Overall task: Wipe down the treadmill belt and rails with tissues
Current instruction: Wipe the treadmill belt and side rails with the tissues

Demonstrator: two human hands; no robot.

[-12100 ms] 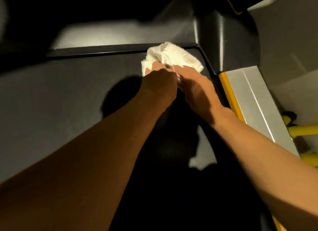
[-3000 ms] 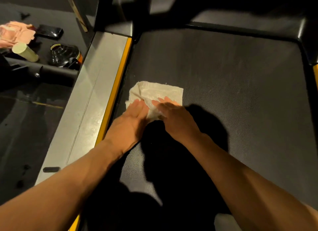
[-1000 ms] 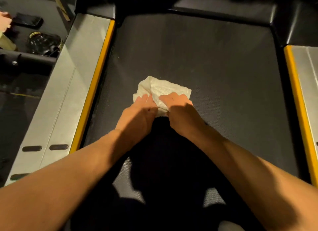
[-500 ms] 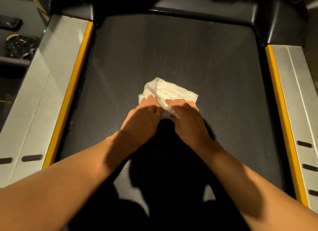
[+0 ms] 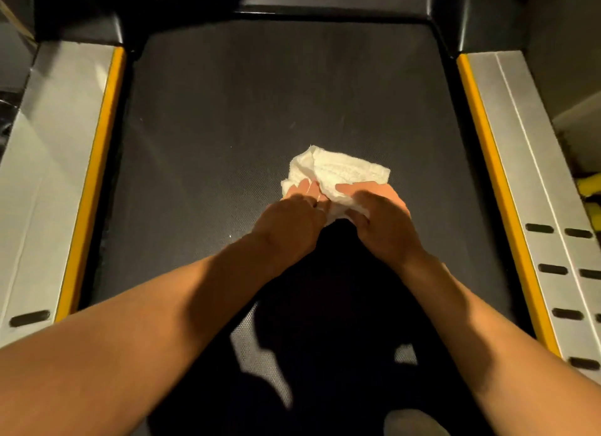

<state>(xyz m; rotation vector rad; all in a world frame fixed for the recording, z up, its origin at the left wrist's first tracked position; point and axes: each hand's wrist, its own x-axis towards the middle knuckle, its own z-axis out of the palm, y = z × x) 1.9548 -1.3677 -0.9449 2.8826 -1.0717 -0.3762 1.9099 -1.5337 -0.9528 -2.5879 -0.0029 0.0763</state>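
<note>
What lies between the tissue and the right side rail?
Beyond the tissue, bare belt, then the yellow strip edging the right rail; head view shows it.

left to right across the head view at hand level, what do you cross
grey metal left side rail → yellow left edge strip → black textured treadmill belt → left hand → right hand → yellow right edge strip → grey metal right side rail. crumpled white tissue overlaps both hands: left out
</note>
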